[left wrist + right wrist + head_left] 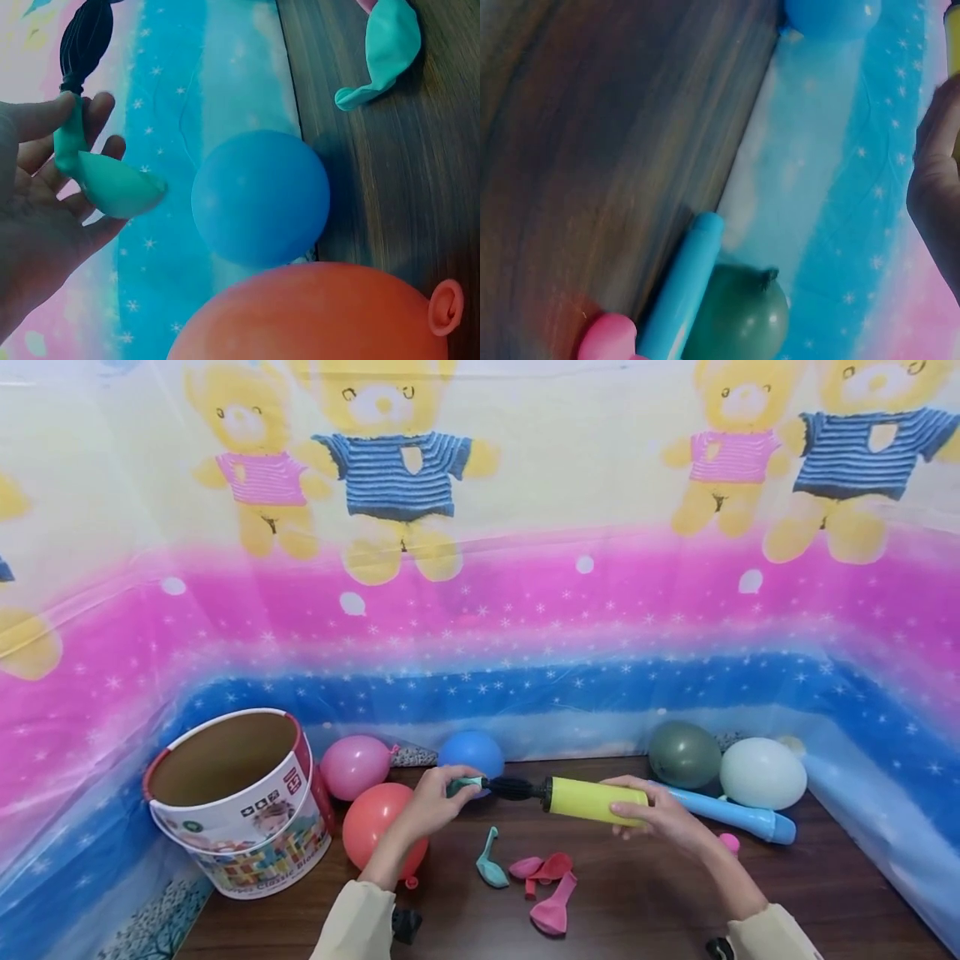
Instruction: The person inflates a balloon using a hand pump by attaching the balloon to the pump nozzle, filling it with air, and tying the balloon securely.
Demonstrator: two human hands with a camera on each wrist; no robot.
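Note:
My right hand (647, 814) grips the yellow barrel of a hand pump (596, 799) held level above the dark wooden table (645, 910). The pump's black ribbed nozzle (512, 788) points left. My left hand (438, 797) pinches the neck of a limp teal balloon (101, 176) against the nozzle tip (84, 41). In the right wrist view only the edge of my right hand (937, 180) and a sliver of the yellow pump (952, 37) show.
Inflated balloons lie along the back: pink (354, 766), red (378, 835), blue (471, 753), dark green (684, 754), pale white (762, 772). A blue pump (731, 814) lies at right. Limp balloons, teal (491, 862) and pink (551, 885), lie in front. An open cardboard bucket (240, 802) stands left.

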